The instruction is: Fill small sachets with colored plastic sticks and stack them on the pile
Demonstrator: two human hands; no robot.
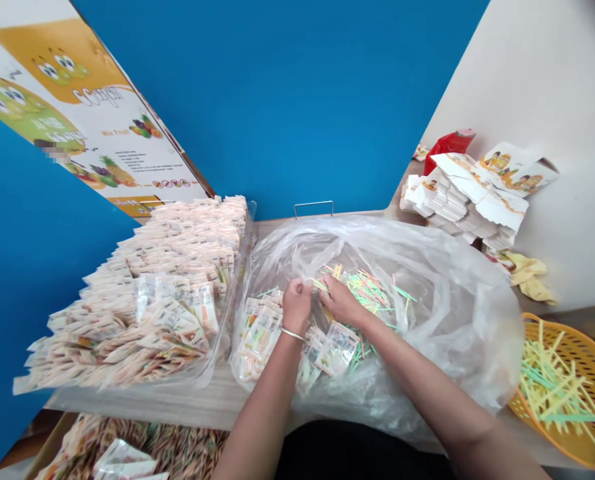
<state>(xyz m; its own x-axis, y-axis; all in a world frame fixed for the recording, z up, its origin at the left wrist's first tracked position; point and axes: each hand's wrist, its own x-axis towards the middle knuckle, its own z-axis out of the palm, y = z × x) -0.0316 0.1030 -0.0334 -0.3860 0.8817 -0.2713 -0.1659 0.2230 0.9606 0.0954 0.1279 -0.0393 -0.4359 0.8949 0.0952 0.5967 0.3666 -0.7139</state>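
My left hand [296, 305], a metal bangle on its wrist, is curled with its fingertips together above a clear plastic bag [442, 333]. Whatever those fingers hold is hidden. My right hand [341, 301] pinches a few thin sticks at its fingertips, close to my left hand. A loose heap of pastel green, yellow and pink plastic sticks [370, 290] lies in the bag, just beyond my right hand. Small printed sachets [260, 337] lie under my left wrist, and more sachets [335, 350] sit below my right hand.
A large pile of sealed packets [142, 287] in clear plastic fills the table's left side. Folded white printed cartons [462, 197] stack at the back right, beside a red object and yellow cloth. An orange basket [562, 393] holds sticks. Blue walls and a fruit poster stand behind.
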